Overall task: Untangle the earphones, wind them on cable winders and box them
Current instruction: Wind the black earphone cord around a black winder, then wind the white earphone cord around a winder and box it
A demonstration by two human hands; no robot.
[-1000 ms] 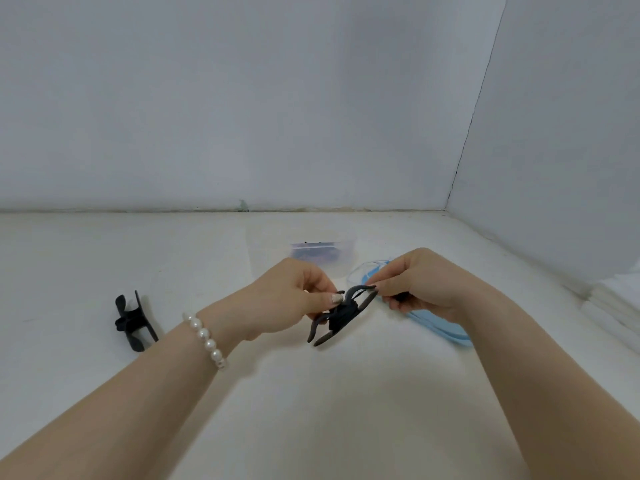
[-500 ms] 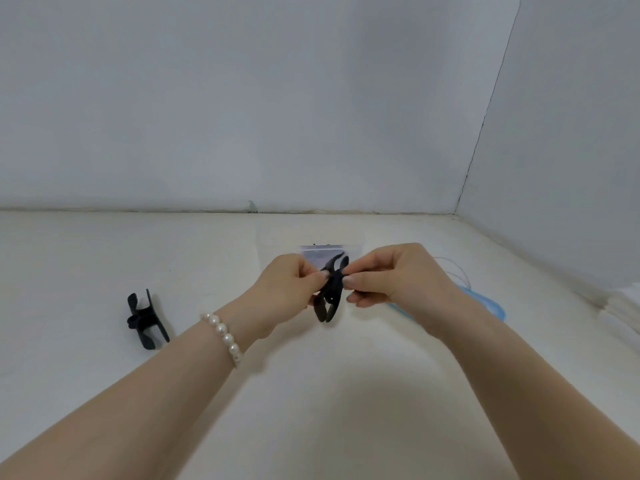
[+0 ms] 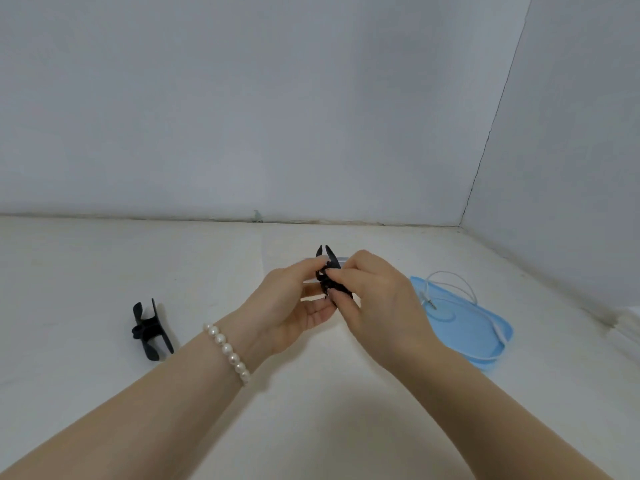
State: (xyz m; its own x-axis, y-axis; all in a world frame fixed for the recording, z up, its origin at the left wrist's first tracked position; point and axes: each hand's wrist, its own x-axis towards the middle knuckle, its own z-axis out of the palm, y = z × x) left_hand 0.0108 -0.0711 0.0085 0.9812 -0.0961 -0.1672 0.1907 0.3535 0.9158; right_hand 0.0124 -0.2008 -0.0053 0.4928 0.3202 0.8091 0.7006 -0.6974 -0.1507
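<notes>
A white table [image 3: 104,271] spreads out to two pale grey walls [image 3: 242,98] that meet in a corner at the far right. A pearl bracelet [image 3: 227,348] circles a wrist. Folded white material [image 3: 627,327] sits at the right edge.

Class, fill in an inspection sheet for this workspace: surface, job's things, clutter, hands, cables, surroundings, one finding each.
Surface: white tabletop, lightly scuffed.
Job's things: one black cable winder held up between both hands; second black winder lying on the table at left; blue lid at right; clear box mostly hidden behind the hands.
Clutter: nothing seen.
Hands: left hand and right hand both pinch the held winder.
Cables: white earphone cable looped on the blue lid, plug showing.
Surroundings: plain white walls meeting in a corner.
</notes>
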